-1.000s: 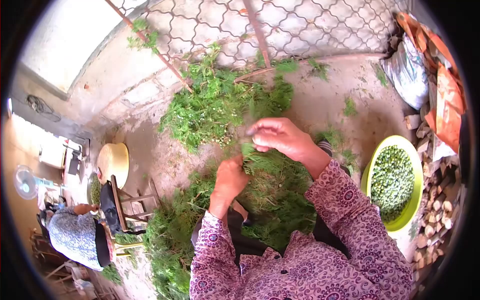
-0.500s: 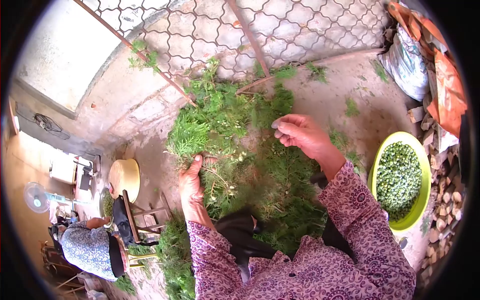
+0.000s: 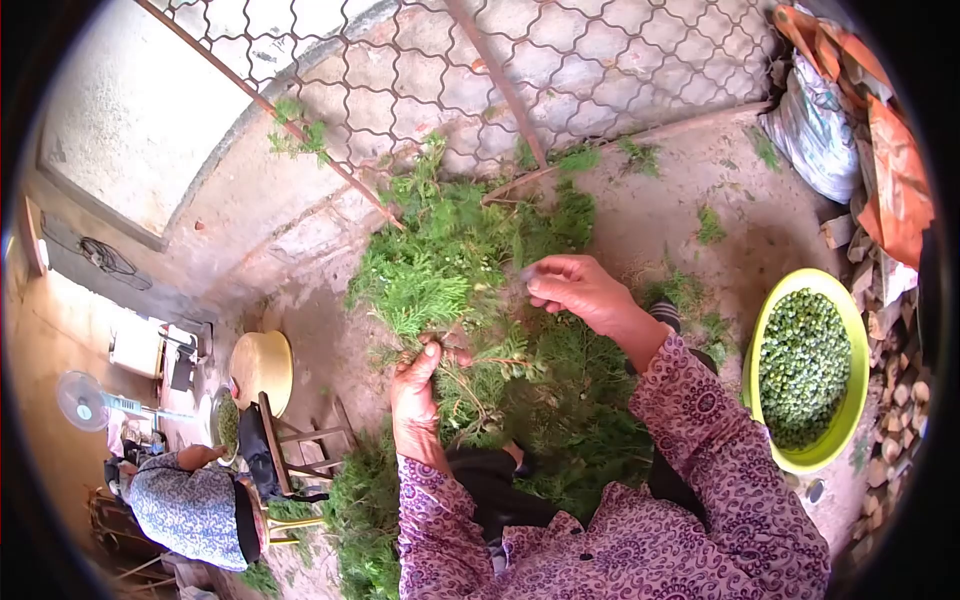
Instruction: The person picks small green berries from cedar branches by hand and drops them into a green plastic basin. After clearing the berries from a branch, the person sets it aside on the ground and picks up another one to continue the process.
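Observation:
My left hand (image 3: pixel 418 400) is closed around the stem of a leafy evergreen sprig (image 3: pixel 465 385), whose feathery tips and small pale green cones point up and to the right. To its right, my right hand (image 3: pixel 580 295) hovers over the greenery with thumb and fingers drawn together. A greyish bit shows at the tip of that thumb; what the fingers hold, if anything, I cannot tell. Beneath both hands spreads a heap of cut evergreen branches (image 3: pixel 585 375). At the right stands an oval yellow-green basin (image 3: pixel 752 365) full of small green cones (image 3: pixel 805 370).
A metal lattice (image 3: pixel 420 80) leans along the wall ahead. Stacked firewood (image 3: pixel 890 450) and a white sack (image 3: pixel 818 140) line the right side. Leftward are a person in a patterned top (image 3: pixel 185 505), a wooden stool (image 3: pixel 290 440), a yellow tub (image 3: pixel 262 370) and a fan (image 3: pixel 85 400).
My right hand has moved slightly left and down, closer to the sprig. My left hand has shifted right and down, and the sprig's cone-bearing end now angles toward the right hand. The view has shifted slightly.

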Tool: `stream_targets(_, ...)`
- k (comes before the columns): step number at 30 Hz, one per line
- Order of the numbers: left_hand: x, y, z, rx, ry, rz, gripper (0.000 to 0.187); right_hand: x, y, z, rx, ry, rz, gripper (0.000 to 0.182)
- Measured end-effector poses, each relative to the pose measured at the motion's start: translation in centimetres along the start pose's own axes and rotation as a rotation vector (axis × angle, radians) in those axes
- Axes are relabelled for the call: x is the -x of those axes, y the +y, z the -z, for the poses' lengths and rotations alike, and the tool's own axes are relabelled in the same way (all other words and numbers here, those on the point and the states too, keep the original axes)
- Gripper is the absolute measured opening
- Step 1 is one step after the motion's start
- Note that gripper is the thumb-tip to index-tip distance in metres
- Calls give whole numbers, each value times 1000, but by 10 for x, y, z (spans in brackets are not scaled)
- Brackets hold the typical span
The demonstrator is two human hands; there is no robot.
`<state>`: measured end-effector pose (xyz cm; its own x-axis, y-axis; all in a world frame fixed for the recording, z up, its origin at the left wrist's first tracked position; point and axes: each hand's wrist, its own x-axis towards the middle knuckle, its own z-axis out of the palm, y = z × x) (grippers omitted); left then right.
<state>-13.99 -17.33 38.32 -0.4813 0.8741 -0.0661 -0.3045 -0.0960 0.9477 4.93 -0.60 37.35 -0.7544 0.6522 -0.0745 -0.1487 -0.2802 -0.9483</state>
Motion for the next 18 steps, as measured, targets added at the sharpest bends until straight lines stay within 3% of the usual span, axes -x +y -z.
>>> stream_targets(4, 7, 1, -14, 58, -48, 40, 32, 2, -2, -2, -5, -19, 26, 34)
stream_targets(6, 7, -2, -16, 28, -89, 60, 31, 2, 1, -1, -84, -126, 152, 43)
stream_targets(10, 4, -6, -23, 53, -95, 76, 30, 5, -3, -2, -187, -225, 90, 38)
stream_targets(18, 2, -9, -34, -6, -104, 112, 25, 6, -6, 0, -30, -98, 65, 29)
